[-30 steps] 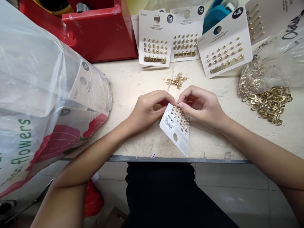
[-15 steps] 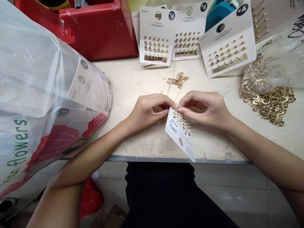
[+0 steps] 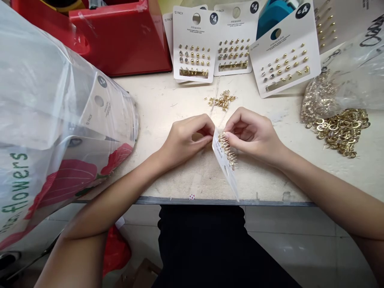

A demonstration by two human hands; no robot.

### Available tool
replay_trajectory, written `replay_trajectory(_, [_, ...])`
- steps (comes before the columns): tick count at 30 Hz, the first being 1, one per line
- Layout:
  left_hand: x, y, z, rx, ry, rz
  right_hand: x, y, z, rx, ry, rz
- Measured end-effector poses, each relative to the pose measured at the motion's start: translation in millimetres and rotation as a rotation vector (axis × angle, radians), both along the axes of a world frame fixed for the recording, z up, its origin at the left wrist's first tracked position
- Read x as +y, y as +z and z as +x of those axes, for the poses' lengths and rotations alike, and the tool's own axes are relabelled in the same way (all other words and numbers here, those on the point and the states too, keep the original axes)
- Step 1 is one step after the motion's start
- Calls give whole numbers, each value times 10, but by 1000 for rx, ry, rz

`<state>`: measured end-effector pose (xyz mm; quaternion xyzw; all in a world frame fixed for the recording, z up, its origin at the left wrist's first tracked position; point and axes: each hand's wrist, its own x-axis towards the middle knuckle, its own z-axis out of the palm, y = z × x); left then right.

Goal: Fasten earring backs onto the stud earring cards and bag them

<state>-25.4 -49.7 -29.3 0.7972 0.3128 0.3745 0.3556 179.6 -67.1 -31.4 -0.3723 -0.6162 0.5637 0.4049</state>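
Note:
A white earring card (image 3: 225, 168) stands nearly edge-on over the table's front middle, gold posts sticking out of its right face. My left hand (image 3: 184, 138) pinches the card's top edge from the left, fingers curled. My right hand (image 3: 252, 134) is closed in a pinch against the posts at the card's top; what its fingertips hold is too small to make out. A small heap of loose gold pieces (image 3: 223, 99) lies on the table just beyond both hands.
Filled earring cards (image 3: 193, 48) (image 3: 235, 44) (image 3: 285, 60) lean along the back. A red box (image 3: 120, 38) stands back left. A clear plastic bag of cards (image 3: 54, 120) fills the left. Gold rings (image 3: 342, 128) spill from a bag at right. The table edge (image 3: 210, 201) runs below.
The card has turned from showing its back face to nearly edge-on. Both hands stayed in place at its top.

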Motion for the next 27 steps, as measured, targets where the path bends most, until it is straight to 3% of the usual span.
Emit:
replay_trajectory(7, [-19,81,13,23,-13,-150,-96,2,-75,0,-131,-52])
replay_trajectory(14, [7,75,6,-14,-55,-306,-111,6,-75,20,-133,-150])
replay_trajectory(27, [23,48,-17,6,-42,-96,-30,17,4,100,22,-189])
